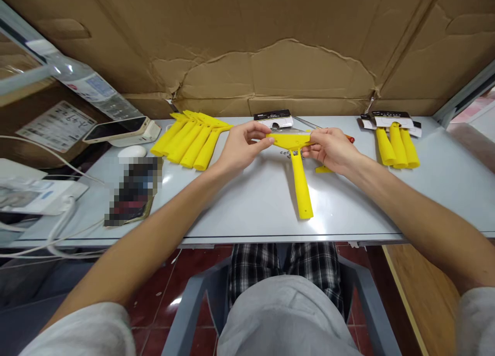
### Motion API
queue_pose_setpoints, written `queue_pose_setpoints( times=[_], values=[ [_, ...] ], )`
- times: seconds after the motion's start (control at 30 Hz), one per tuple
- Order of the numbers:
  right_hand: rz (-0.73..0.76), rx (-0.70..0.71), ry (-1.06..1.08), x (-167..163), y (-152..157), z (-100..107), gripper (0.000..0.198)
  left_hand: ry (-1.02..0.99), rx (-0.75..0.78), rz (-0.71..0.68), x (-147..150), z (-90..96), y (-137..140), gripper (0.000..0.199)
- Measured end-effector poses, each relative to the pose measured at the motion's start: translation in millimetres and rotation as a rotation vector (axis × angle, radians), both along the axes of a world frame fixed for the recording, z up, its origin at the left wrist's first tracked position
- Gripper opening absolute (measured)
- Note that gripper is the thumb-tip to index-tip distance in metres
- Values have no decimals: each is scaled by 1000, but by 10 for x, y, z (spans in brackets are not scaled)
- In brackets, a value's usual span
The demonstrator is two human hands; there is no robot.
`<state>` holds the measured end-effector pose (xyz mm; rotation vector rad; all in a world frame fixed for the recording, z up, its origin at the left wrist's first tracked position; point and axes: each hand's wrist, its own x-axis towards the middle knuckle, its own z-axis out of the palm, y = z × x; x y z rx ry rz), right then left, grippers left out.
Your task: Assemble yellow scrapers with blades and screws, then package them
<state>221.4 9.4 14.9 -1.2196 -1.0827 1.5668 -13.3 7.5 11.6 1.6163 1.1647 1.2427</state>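
Held level above the table is a yellow T-shaped scraper (300,183), its handle pointing toward me. My left hand (244,143) pinches the left end of its head between thumb and fingers. At the right end, my right hand (334,147) grips the head the same way. A thin edge shows along the top of the head, but I cannot tell what it is. Several small dark screws (285,152) lie behind the scraper. Under my right hand rests a small yellow strip (323,169). A screwdriver (350,139) with a red handle is partly hidden behind that hand.
Several yellow scrapers (189,142) lie in a row at left. Carded scrapers (397,146) sit at right, and a black-and-white card pack (274,119) at the back. Phones, cables and a bottle (93,83) crowd the left side. Cardboard (309,72) walls the back.
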Motion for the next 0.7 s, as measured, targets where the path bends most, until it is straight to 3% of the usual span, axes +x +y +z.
queue_pose_setpoints(
  times=[0.43,0.57,0.7],
  values=[
    [-3,-10,28,-3,16,-3,22,151,211,21,-6,-72,-1,23],
    [7,-21,21,-11,1,15,21,98,181,11,2,-71,0,21],
    [38,-7,21,-3,-7,4,25,-105,21,-21,27,-73,-7,27]
  ],
)
